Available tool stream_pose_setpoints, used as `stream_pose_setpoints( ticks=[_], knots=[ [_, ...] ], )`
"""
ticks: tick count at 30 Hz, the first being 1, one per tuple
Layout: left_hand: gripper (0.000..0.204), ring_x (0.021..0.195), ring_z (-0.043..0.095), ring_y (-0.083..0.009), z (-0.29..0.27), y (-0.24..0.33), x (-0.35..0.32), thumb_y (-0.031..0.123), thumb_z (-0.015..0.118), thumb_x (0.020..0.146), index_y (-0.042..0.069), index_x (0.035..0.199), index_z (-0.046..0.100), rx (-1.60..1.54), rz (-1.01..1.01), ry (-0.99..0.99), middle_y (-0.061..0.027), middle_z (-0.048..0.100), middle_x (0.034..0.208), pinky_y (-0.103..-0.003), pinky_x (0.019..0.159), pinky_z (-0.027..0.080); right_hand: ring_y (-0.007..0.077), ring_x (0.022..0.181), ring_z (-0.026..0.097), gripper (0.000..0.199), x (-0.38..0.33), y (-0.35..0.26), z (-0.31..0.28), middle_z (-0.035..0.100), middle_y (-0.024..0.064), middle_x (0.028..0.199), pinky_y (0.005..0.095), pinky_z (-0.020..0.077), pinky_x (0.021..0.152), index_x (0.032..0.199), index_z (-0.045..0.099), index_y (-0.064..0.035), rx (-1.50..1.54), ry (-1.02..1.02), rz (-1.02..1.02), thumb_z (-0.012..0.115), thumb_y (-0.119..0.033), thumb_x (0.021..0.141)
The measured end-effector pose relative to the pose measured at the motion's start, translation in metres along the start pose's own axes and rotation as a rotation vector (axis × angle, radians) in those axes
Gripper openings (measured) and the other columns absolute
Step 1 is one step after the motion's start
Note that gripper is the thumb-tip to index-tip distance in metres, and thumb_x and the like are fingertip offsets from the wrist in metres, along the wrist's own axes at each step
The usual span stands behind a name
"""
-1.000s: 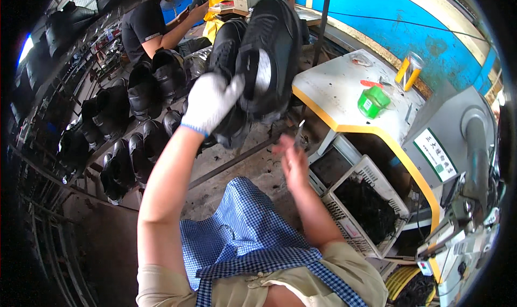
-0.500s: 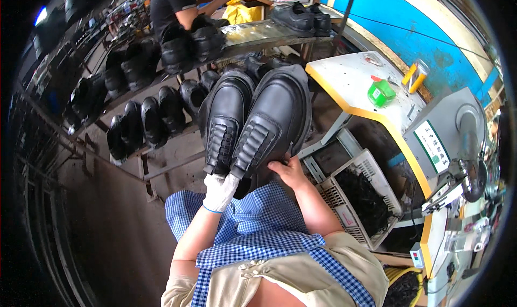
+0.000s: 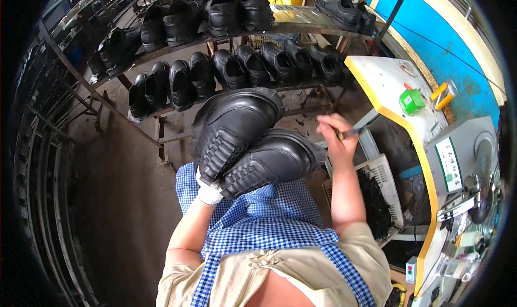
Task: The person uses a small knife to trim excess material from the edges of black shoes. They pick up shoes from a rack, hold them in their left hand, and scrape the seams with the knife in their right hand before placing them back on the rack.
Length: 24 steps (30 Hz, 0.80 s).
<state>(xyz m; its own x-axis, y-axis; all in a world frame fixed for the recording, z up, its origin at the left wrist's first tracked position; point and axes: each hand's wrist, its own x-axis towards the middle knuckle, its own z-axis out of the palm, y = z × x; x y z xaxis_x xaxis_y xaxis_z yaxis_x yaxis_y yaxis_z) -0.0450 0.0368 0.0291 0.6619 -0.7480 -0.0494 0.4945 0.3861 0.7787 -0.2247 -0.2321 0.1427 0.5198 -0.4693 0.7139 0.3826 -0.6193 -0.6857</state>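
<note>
My left hand (image 3: pixel 209 191), in a white glove, is closed around the heel ends of two black shoes. The left black shoe (image 3: pixel 237 121) points up and away, while the right black shoe (image 3: pixel 274 159) lies tilted toward the right, its toe partly beneath the other one. Both have ribbed bands across the instep and a thin, ragged rim around the sole. To the right of the toes, apart from them, my bare right hand (image 3: pixel 339 137) is closed on a slim, knife-like tool (image 3: pixel 353 131) pointing right. Its exact kind is hard to make out.
Black shoes (image 3: pixel 229 70) stand in rows on a two-level rack (image 3: pixel 301 24) ahead. At right is a white, yellow-edged table (image 3: pixel 371 72) bearing a green container (image 3: pixel 412 101), a yellow roll (image 3: pixel 444 94) and a grey machine (image 3: pixel 466 151). Below it sits a white crate (image 3: pixel 396 194) of black scraps.
My right hand has left the shoes and moved up and right, now showing the tool. The shoes have turned, the right one swinging toward the right. The view has shifted left.
</note>
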Motion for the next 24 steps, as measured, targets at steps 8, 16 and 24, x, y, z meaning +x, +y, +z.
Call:
stream_pose_setpoints(
  ticks=[8, 16, 24],
  knots=[
    [0.042, 0.122, 0.058, -0.0239, 0.011, 0.023, -0.020, 0.016, 0.038, 0.104, 0.000, 0.142, 0.044, 0.299, 0.030, -0.094, -0.0143, 0.054, 0.140, -0.038, 0.104, 0.049, 0.0151, 0.070, 0.069, 0.034, 0.078, -0.055, 0.015, 0.066, 0.0062, 0.086, 0.0265, 0.0553, 0.057, 0.100, 0.073, -0.0046, -0.167, -0.570, -0.305, 0.076, 0.007, 0.068],
    [0.040, 0.118, 0.061, -0.0227, 0.012, 0.044, -0.028, 0.014, 0.043, 0.103, 0.000, 0.141, 0.045, 0.371, 0.050, -0.142, -0.0144, 0.057, 0.136, -0.036, 0.100, 0.053, 0.0196, 0.061, 0.063, 0.021, 0.091, -0.084, 0.016, 0.057, 0.0044, 0.078, 0.0315, 0.0493, 0.051, 0.084, 0.063, -0.0052, -0.576, -0.810, -0.496, 0.076, -0.007, 0.067],
    [0.041, 0.124, 0.057, -0.0263, 0.007, 0.051, -0.030, 0.006, 0.046, 0.101, 0.000, 0.141, 0.046, 0.652, 0.060, -0.120, -0.0157, 0.054, 0.140, -0.040, 0.105, 0.048, 0.0250, 0.061, 0.063, 0.026, 0.088, -0.065, 0.030, 0.056, 0.0081, 0.077, 0.0348, 0.0525, 0.056, 0.078, 0.058, -0.0047, -0.571, -0.868, -0.466, 0.078, -0.017, 0.066]
  ],
)
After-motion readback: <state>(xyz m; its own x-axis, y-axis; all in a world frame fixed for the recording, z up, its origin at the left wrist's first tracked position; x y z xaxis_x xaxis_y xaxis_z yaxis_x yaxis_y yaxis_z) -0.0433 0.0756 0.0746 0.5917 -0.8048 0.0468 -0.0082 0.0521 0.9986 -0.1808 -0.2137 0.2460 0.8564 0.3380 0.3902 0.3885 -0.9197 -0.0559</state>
